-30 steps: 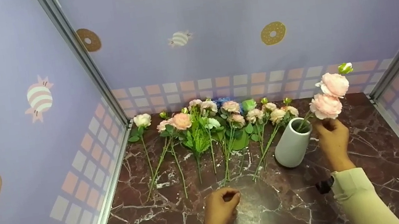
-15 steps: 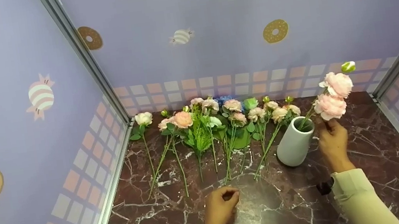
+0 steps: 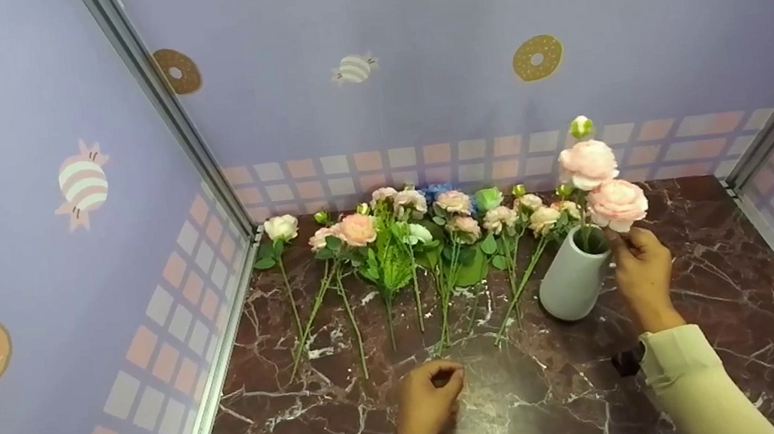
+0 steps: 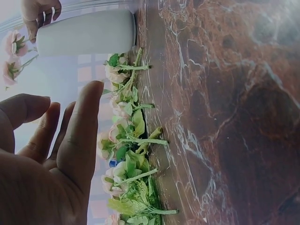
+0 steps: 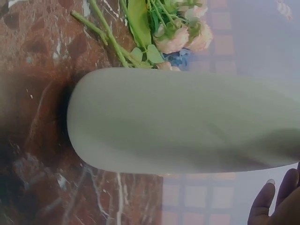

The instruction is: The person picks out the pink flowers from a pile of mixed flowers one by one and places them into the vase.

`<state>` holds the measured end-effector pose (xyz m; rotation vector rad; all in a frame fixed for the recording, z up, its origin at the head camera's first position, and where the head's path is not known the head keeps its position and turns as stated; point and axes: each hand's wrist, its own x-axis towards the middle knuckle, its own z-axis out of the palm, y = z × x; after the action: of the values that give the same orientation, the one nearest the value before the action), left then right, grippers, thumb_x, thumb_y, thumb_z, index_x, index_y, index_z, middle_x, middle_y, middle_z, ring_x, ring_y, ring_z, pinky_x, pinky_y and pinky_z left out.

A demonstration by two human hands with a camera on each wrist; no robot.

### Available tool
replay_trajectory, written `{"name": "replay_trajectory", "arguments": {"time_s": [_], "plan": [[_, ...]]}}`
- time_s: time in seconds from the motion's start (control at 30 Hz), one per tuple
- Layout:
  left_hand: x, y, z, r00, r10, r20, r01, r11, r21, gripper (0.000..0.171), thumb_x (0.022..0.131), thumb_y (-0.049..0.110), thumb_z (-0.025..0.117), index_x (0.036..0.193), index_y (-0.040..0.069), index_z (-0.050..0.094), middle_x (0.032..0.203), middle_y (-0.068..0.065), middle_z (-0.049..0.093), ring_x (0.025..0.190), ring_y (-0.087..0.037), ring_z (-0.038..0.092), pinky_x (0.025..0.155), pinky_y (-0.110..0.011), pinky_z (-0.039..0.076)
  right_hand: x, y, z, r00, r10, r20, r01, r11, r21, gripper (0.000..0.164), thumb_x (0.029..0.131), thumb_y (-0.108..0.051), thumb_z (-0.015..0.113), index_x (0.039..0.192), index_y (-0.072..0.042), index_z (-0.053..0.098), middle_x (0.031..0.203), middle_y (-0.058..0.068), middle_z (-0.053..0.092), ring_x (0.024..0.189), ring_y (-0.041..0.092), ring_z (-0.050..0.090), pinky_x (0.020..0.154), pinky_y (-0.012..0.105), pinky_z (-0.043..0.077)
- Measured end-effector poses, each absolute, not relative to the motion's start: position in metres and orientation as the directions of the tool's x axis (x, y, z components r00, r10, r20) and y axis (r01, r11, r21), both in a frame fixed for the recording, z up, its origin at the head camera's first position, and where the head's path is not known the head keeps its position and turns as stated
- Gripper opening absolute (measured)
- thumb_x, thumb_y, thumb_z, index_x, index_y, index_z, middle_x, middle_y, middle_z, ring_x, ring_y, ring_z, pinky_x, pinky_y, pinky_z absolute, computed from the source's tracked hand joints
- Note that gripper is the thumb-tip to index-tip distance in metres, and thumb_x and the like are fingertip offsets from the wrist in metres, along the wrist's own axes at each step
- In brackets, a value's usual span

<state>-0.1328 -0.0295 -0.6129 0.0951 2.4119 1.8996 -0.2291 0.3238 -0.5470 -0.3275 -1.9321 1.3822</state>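
A pale grey vase (image 3: 572, 282) stands upright on the dark marbled table. From its mouth rises a pink peony-like flower (image 3: 616, 205) with two full blooms and a bud on top. My right hand (image 3: 646, 279) is beside the vase rim and pinches the flower's stem just under the lower bloom; the bloom partly hides the fingertips. In the right wrist view the vase (image 5: 183, 122) covers most of the scene, with curled fingers (image 5: 262, 201) at its upper end. My left hand (image 3: 425, 405) rests near the table front, fingers loosely bent around nothing.
Several artificial flowers lie in a row along the back wall, stems toward me: a white rose (image 3: 281, 228), a peach bloom (image 3: 358, 229), green leaves (image 3: 386, 262) and a green rose (image 3: 488, 198). Patterned purple panels (image 3: 442, 73) enclose the table on three sides.
The pink flower has swung from leaning right to more upright, its bud and upper bloom moving left over the vase. My right hand stays by the rim; the left hand has not moved.
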Motion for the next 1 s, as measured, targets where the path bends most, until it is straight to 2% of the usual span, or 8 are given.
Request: {"name": "replay_trajectory", "arguments": {"time_s": [0.17,0.3,0.4,0.5,0.6,0.73,0.87,1.0], "plan": [[-0.133,-0.03,-0.613,-0.995,0.095,-0.024,-0.001,0.236,0.972,0.005,0.1,0.005,0.083,0.102,0.003,0.086,0.089,-0.005,0.082,0.063,-0.001,0.064,0.057,-0.015,0.053,-0.228,0.328,-0.551,-0.718,0.621,0.315,-0.156,0.297,-0.942,0.02,0.106,-0.003,0.077,0.116,0.015,0.08,0.084,-0.032,0.062,0.079,-0.01,0.057,0.073,0.007,0.047],[-0.133,-0.031,-0.613,-0.994,0.102,-0.036,-0.01,0.24,0.971,0.005,0.1,0.006,0.082,0.102,0.004,0.086,0.087,-0.003,0.08,0.058,-0.003,0.061,0.054,-0.014,0.051,-0.228,0.331,-0.553,-0.756,0.621,0.206,-0.115,0.184,-0.976,0.028,0.108,-0.004,0.074,0.124,0.018,0.076,0.081,-0.028,0.066,0.076,-0.006,0.059,0.07,0.009,0.05],[-0.133,-0.032,-0.614,-0.993,0.104,-0.051,-0.025,0.231,0.973,0.005,0.101,0.006,0.082,0.102,0.004,0.086,0.083,-0.001,0.078,0.055,-0.008,0.058,0.051,-0.014,0.047,-0.228,0.332,-0.553,-0.781,0.611,0.126,-0.097,0.081,-0.992,0.023,0.109,-0.006,0.072,0.124,0.01,0.079,0.08,-0.023,0.071,0.073,-0.003,0.06,0.068,0.012,0.051],[-0.135,-0.034,-0.616,-0.993,0.1,-0.055,-0.031,0.23,0.973,0.008,0.101,0.005,0.081,0.104,-0.001,0.085,0.082,-0.001,0.077,0.055,-0.009,0.058,0.051,-0.013,0.047,-0.227,0.334,-0.555,-0.794,0.601,0.09,-0.094,0.025,-0.995,0.016,0.109,-0.006,0.072,0.12,0.001,0.082,0.084,-0.019,0.074,0.073,-0.001,0.061,0.067,0.013,0.052],[-0.135,-0.038,-0.617,-0.994,0.088,-0.058,-0.035,0.249,0.968,0.012,0.101,0.006,0.081,0.107,-0.003,0.085,0.082,-0.002,0.078,0.055,-0.009,0.06,0.051,-0.015,0.048,-0.224,0.335,-0.558,-0.808,0.584,0.081,-0.091,0.013,-0.996,0.016,0.11,-0.008,0.072,0.121,-0.002,0.082,0.089,-0.02,0.077,0.076,-0.002,0.065,0.069,0.013,0.054],[-0.141,-0.045,-0.616,-0.999,0.042,-0.026,-0.011,0.315,0.949,0.01,0.1,0.008,0.082,0.107,0.002,0.087,0.086,-0.004,0.082,0.061,-0.008,0.065,0.055,-0.018,0.053,-0.218,0.335,-0.56,-0.817,0.573,0.066,-0.09,-0.015,-0.996,0.02,0.112,-0.01,0.071,0.129,-0.003,0.08,0.095,-0.023,0.077,0.086,-0.003,0.07,0.075,0.012,0.057],[-0.162,-0.06,-0.617,-0.998,-0.022,0.062,0.047,0.414,0.909,0.009,0.099,0.01,0.085,0.106,0.006,0.087,0.096,-0.006,0.086,0.078,-0.009,0.072,0.072,-0.024,0.061,-0.21,0.334,-0.565,-0.803,0.596,0.01,-0.092,-0.107,-0.99,0.011,0.111,-0.008,0.07,0.116,-0.013,0.079,0.092,-0.018,0.072,0.086,0.0,0.065,0.074,0.014,0.054],[-0.193,-0.087,-0.617,-0.982,-0.113,0.152,0.071,0.524,0.848,0.012,0.097,0.009,0.085,0.109,0.008,0.087,0.104,-0.009,0.088,0.087,-0.017,0.078,0.083,-0.036,0.067,-0.196,0.325,-0.581,-0.785,0.617,-0.051,-0.072,-0.172,-0.982,0.018,0.11,-0.002,0.069,0.101,-0.017,0.07,0.088,-0.014,0.064,0.079,0.004,0.056,0.069,0.017,0.049]]}}
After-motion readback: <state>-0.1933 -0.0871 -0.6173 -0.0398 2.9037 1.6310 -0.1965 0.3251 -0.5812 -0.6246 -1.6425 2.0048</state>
